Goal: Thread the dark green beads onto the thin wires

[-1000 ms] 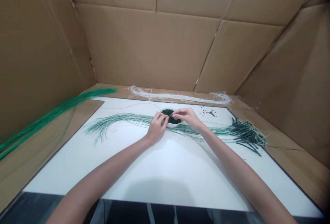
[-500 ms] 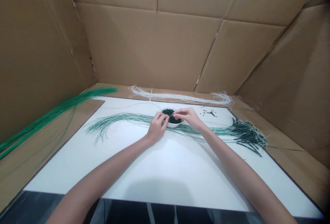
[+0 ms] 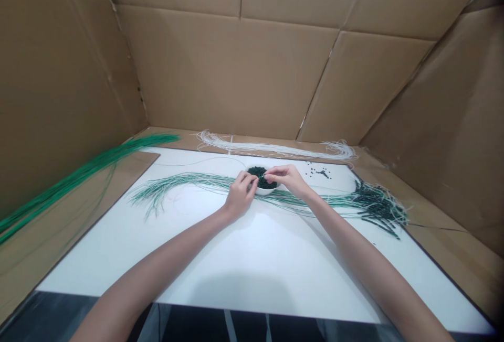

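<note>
A small white bowl [image 3: 263,191] of dark green beads [image 3: 260,172] sits mid-board. My left hand [image 3: 240,195] is at the bowl's left rim, fingers pinched together on something too small to name. My right hand [image 3: 289,178] reaches over the bowl from the right, fingertips pinched at the beads. A long bundle of green and white strings [image 3: 177,183] runs across the white board [image 3: 252,258] under both hands, ending in a dark beaded cluster [image 3: 378,205] at the right.
A bundle of white strings [image 3: 271,148] lies along the far edge. Bright green strings [image 3: 79,174] slant off to the left. A few loose beads [image 3: 318,172] lie right of the bowl. Cardboard walls [image 3: 236,69] enclose the space on three sides.
</note>
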A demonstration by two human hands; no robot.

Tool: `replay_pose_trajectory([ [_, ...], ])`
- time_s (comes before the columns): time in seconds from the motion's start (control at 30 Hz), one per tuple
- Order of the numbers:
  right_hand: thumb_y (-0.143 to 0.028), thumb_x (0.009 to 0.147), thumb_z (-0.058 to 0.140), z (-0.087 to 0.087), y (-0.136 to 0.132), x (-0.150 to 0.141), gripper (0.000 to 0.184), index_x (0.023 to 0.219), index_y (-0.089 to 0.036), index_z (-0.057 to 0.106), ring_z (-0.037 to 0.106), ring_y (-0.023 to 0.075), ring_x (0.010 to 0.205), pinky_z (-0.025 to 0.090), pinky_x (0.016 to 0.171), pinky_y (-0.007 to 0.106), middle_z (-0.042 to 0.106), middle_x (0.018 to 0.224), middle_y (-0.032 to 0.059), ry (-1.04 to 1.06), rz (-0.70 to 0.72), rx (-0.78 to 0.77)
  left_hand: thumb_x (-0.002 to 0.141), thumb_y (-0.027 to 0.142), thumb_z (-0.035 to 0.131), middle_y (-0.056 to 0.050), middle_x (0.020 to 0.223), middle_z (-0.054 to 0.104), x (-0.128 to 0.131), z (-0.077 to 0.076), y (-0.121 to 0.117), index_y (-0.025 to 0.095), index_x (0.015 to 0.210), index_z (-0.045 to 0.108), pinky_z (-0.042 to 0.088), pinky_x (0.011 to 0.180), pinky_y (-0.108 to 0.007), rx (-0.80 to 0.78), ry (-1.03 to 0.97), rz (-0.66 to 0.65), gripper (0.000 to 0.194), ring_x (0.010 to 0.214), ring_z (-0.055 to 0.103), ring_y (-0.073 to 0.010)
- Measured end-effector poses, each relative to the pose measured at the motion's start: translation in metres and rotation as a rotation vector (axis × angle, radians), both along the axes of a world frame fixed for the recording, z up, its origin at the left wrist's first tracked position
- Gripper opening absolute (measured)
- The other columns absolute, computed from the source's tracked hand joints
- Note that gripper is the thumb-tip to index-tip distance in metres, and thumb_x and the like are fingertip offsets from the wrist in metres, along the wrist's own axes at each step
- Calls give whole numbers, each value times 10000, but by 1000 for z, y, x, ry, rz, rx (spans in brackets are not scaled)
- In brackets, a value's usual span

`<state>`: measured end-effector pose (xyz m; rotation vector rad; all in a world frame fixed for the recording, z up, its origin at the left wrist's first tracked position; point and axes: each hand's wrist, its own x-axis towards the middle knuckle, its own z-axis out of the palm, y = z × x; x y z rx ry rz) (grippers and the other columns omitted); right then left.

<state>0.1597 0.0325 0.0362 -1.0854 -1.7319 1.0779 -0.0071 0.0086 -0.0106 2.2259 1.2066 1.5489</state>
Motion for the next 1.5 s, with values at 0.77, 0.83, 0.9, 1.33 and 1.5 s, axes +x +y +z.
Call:
replay_pose_trajectory([
  [0.77,-307,581,667,-4,7,5,276,811,-155,678,588,130,655,461,703,290,672,749,47,97,20,-81,824,224,411,-26,788,497,0,-2,2,168,823,556,422,655,-217,0,-23,-4,156,705,504,-100],
  [0.83,-303,581,670,-5,7,5,266,804,-157,679,582,121,644,460,701,287,672,741,42,117,33,-90,822,221,411,-25,782,498,0,-2,2,168,818,558,422,655,-217,3,-25,-1,156,698,505,-99],
  [0.9,-304,586,668,-5,7,4,260,801,-158,679,578,118,639,459,697,285,671,739,40,125,43,-94,823,219,410,-24,781,500,0,-2,1,169,813,558,421,658,-217,4,-24,1,156,703,507,-100],
  [1.33,-300,581,670,0,3,2,266,801,-151,683,568,118,633,452,678,279,670,718,41,111,29,-109,825,225,408,-23,791,511,1,0,1,164,808,555,415,667,-202,-10,-1,-14,160,721,510,-94],
  [1.5,-295,581,669,1,2,1,257,795,-155,686,563,118,627,449,678,283,670,713,39,116,26,-109,825,224,405,-25,796,513,0,0,1,167,809,554,418,659,-202,-3,-4,-19,161,728,510,-98],
])
